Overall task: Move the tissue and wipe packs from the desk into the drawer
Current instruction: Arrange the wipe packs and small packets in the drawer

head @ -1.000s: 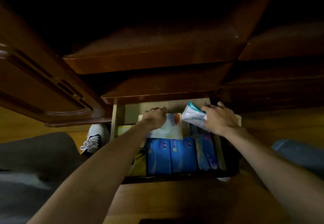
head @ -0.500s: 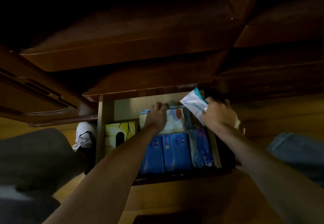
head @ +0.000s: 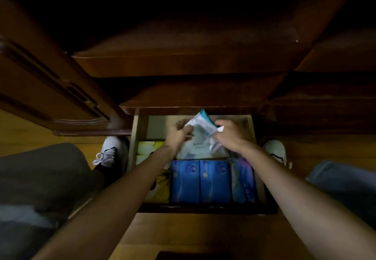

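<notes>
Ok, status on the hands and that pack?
Both hands, left and right, gripping white-and-teal wipe pack over open drawer. Blue tissue packs already inside. Nothing blocking.

Both bare forearms reach forward and down, converging from the lower corners of the view. The left hand (head: 179, 132) curls its fingers in a pinching grip on a white wipe pack (head: 201, 129), while the right hand (head: 231, 135), knuckles up, grips the same pack's opposite side.
</notes>
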A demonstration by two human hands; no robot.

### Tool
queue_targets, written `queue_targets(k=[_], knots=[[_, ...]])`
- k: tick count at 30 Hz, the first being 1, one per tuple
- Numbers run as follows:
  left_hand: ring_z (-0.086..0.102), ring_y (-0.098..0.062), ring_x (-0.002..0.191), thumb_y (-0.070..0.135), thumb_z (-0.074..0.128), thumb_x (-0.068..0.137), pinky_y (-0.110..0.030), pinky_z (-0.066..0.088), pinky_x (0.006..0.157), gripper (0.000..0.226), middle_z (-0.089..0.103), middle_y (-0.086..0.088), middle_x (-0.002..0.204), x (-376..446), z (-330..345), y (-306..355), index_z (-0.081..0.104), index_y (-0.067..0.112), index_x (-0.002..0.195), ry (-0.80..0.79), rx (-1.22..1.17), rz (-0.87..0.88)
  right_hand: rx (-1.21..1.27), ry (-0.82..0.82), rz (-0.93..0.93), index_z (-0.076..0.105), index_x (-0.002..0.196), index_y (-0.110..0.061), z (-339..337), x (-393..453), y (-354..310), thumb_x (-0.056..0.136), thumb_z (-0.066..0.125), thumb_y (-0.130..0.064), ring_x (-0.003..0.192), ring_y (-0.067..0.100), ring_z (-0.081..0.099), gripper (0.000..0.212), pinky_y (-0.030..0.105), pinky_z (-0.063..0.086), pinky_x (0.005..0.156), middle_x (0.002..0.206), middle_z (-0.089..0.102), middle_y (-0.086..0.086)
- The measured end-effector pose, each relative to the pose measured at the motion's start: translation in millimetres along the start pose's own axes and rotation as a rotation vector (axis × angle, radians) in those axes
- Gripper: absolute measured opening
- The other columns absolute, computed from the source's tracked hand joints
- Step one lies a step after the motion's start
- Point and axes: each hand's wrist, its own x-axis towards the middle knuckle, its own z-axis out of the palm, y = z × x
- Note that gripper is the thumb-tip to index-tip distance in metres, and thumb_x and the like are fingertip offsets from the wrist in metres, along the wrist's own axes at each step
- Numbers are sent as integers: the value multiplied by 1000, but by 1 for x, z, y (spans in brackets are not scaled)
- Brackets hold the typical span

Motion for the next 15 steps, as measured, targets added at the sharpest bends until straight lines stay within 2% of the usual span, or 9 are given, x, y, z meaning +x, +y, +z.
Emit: queue_targets(k=[2,3,5,7,9,11,13,15], knots=[[75,-16,81,7,70,91,-25,59,64,15,77,-8,97,-17,-17,3,69,7,106,38,-109,-11,197,-144,6,69,113,-30,18,1,-24,77,68,-24,74,9,67,37,28,58,62,83,69,-8],[75,-14,77,6,72,90,-23,58,60,10,78,-5,91,-26,-25,3,70,8,100,71,-163,-13,233,-170,-3,70,112,-29,28,1,-34,78,69,-23,76,8,67,34,28,58,61,86,69,-9],[76,-15,77,7,71,91,-24,58,60,7,79,-3,89,-39,-45,-1,71,8,98,151,-246,-23,293,-159,-6,70,98,-29,48,0,-47,78,72,-26,81,13,67,21,32,59,69,92,70,-6],[76,-17,82,9,67,94,-27,58,62,11,79,-5,95,-50,-67,-9,72,8,103,175,-312,-30,340,-200,-5,71,89,-24,61,-3,-54,79,75,-25,76,14,64,11,28,51,64,90,70,0],[76,-18,83,14,66,95,-26,58,62,15,79,-7,98,-61,-87,-19,73,8,107,163,-333,-54,255,-320,-40,73,94,-17,70,-9,-61,84,74,-30,81,14,65,16,24,46,62,94,71,0],[77,-22,84,19,68,95,-32,61,67,19,79,-11,98,-68,-100,-24,72,5,107,195,-302,-60,220,-418,-31,74,101,-9,78,-14,-69,87,72,-34,92,18,68,29,27,46,67,103,74,4],[76,-27,84,17,71,93,-39,62,72,22,77,-16,98,-67,-109,-24,69,1,108,321,-294,-13,250,-411,8,74,99,-6,84,-15,-76,86,73,-35,89,17,67,32,27,46,69,104,74,9],[74,-18,75,18,70,93,-35,61,66,26,75,-11,94,-64,-120,-23,64,4,115,461,-228,50,301,-289,82,74,94,-10,90,-8,-81,85,74,-32,79,12,62,24,25,44,64,99,73,7]])
